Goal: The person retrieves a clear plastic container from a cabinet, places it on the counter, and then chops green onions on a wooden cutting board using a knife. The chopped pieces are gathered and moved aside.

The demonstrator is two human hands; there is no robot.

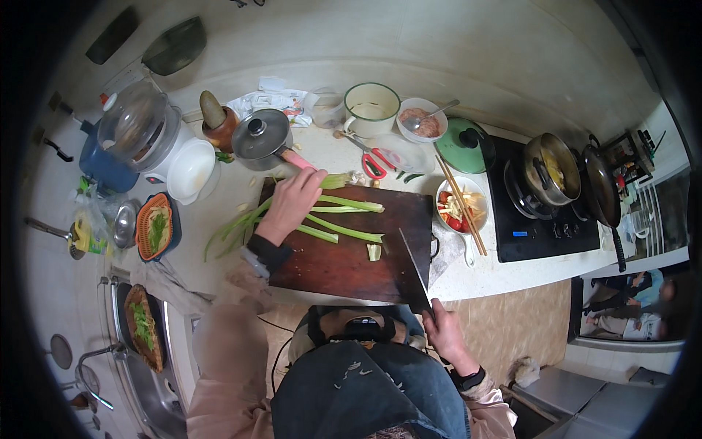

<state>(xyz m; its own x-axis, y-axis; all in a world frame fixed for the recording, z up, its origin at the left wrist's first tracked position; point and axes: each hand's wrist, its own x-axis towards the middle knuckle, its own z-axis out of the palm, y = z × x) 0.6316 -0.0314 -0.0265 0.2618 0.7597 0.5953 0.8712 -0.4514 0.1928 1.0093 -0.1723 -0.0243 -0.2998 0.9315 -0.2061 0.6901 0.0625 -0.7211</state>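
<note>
Several celery stalks [351, 207] lie across the dark wooden cutting board [340, 269], their thin ends trailing left onto the counter. My left hand [290, 203] is over the upper stalks, fingers curled at the thick end of one, close to the pink handle of a lidded saucepan [260, 137]. The palm side is hidden. A short cut celery piece [374, 252] rests apart, right of the stalks. My right hand [447, 332] grips the handle of a cleaver [408, 274] at the board's front right; its broad blade points up and left over the board.
Behind the board are red-handled scissors [374, 167], a green lid [463, 142] and an enamel pot [373, 107]. Chopsticks [459, 203] cross a bowl of cut vegetables [452, 222] on the right, before a gas stove [548, 230]. An orange basket [154, 228] stands left, above the sink [156, 395].
</note>
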